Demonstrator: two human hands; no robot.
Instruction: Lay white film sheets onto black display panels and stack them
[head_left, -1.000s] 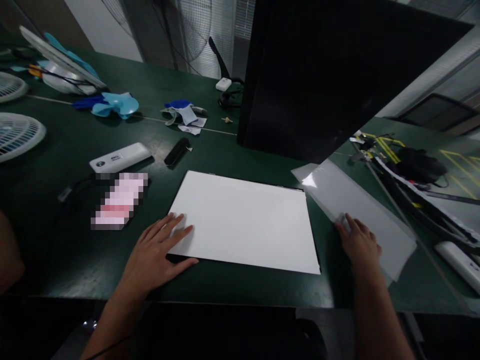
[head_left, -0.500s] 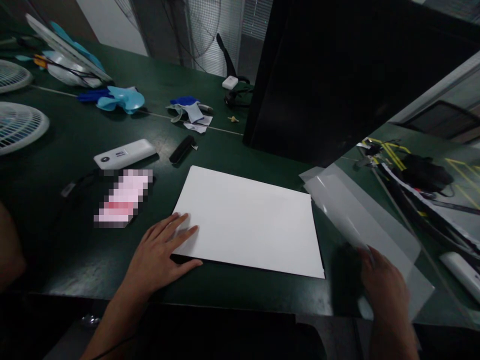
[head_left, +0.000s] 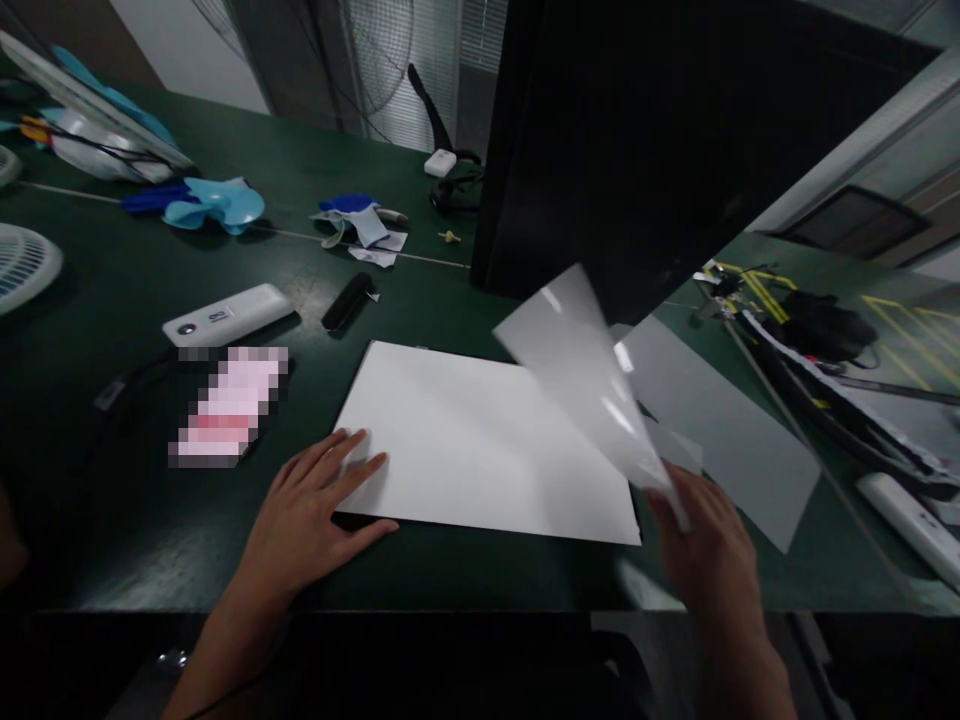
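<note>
My right hand [head_left: 709, 540] pinches the near end of a translucent film sheet [head_left: 581, 365], lifted over the right edge of the white panel [head_left: 465, 440], long axis slanting up and leftward from that hand; my left hand [head_left: 307, 520] lies flat, fingers spread, on the panel's near-left corner; the panel rests on the bench [head_left: 420, 300].

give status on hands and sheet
Left hand flat on white panel, near corner. Right hand holds translucent sheet tilted above panel. Second sheet lies beside panel.

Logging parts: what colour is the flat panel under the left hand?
White panel, seen in the head view.
</note>
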